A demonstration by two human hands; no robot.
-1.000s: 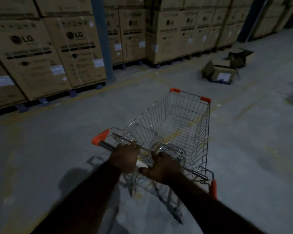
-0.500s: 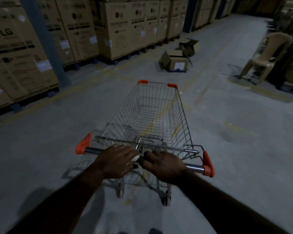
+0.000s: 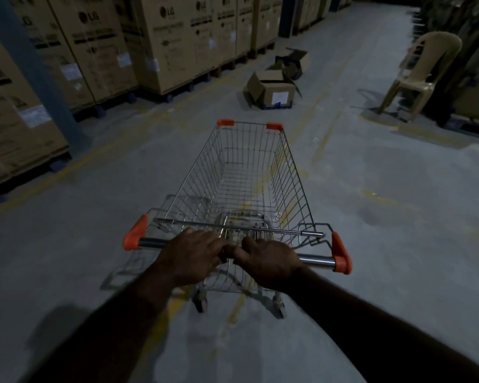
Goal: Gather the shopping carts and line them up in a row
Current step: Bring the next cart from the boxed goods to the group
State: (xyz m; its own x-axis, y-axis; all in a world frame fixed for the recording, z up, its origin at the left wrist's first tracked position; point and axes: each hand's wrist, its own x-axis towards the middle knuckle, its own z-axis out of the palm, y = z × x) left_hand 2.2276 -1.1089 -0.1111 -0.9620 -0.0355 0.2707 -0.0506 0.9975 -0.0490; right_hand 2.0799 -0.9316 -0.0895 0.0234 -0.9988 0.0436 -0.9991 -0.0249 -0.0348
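Where the grey concrete floor (image 3: 398,217), smooth, scuffed and crossed by faded yellow lines, runs down a dim warehouse aisle, tall printed cardboard cartons (image 3: 177,42) stand stacked on pallets along the left, with a blue steel column (image 3: 33,67) in front of them. At the centre of the aisle, directly ahead of the person, stands the shopping cart (image 3: 293,172). It is a tapering basket of thin, shiny wire grid, narrower at its far end and holding nothing, with a folding wire flap at the near end. A beige moulded plastic chair (image 3: 423,70) sits far right. Two small cardboard boxes (image 3: 271,91) with open flaps lie on the floor beyond the cart. The left hand (image 3: 190,258) and right hand (image 3: 268,262) lie side by side on the middle of the round, polished metal handle (image 3: 315,258), their fingers (image 3: 205,239) curled over it in a grip. Orange plastic caps (image 3: 133,236) close both handle ends and the cart's two front corners. Small castor wheels (image 3: 201,299) show beneath.
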